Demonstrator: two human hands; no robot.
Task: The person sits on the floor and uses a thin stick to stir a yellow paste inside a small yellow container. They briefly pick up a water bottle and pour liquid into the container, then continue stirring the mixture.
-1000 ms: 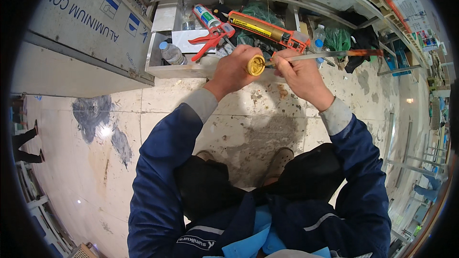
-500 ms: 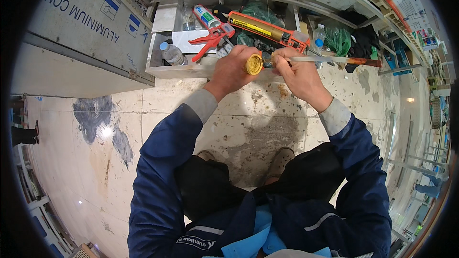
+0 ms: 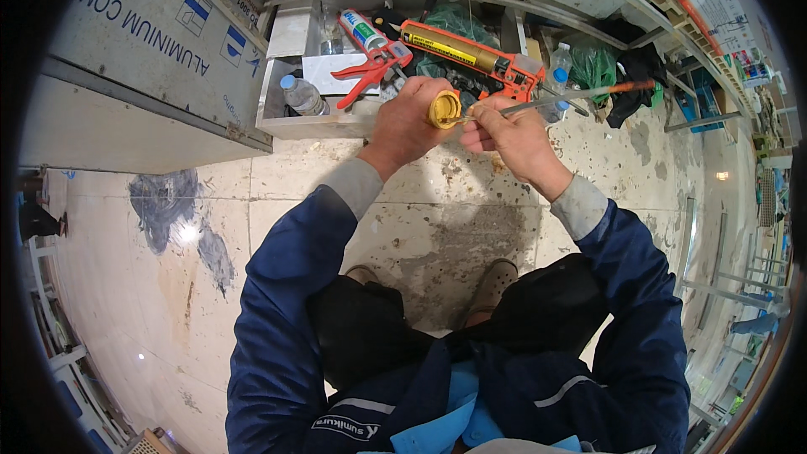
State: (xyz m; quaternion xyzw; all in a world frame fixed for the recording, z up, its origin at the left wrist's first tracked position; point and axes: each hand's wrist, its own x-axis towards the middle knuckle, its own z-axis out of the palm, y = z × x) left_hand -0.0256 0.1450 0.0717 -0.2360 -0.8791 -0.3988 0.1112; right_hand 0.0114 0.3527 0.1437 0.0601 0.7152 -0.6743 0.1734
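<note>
My left hand is closed around a small yellow round container, its round mouth turned up and toward my right hand. Between the thumb and fingers of my right hand is a long thin stick, pinched near one end. Its short end reaches the container's mouth; how deep it goes I cannot tell. The long end, stained reddish brown, points away to the right. Just beyond my hands lie an orange caulking gun with a gold tube and a red caulking gun with a white and blue tube.
A white open drawer holds the caulking guns, a blue-capped plastic bottle and green plastic. To its right are another bottle, a green bag and black cloth. A large panel stands at left, above a stained tile floor.
My right hand has shifted slightly left and brought the stick's short end to the container's mouth. The stick's stained end has swung farther from me. My left hand stays nearly in place.
</note>
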